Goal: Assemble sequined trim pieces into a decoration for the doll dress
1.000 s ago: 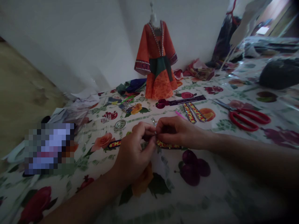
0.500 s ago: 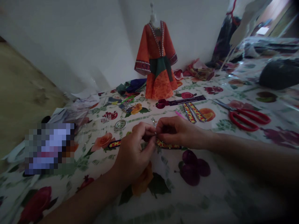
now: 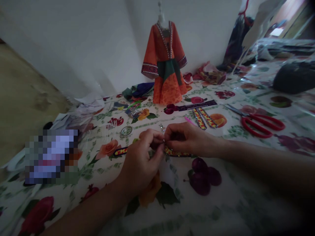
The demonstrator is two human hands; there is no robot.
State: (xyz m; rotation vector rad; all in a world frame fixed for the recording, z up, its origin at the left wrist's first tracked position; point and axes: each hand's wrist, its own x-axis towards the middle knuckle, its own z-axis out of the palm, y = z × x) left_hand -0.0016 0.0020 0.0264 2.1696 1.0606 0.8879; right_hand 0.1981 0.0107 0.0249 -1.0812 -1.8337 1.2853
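A table under a glossy fruit-and-flower tablecloth fills a dim room with white walls. Near its middle the left hand and right hand meet fingertip to fingertip, both pinched shut on a narrow patterned ribbon trim that lies flat on the cloth and runs out to either side of them. Behind stands a small mannequin in an orange dress. Red-handled scissors lie well apart to the right, and loose trim strips between.
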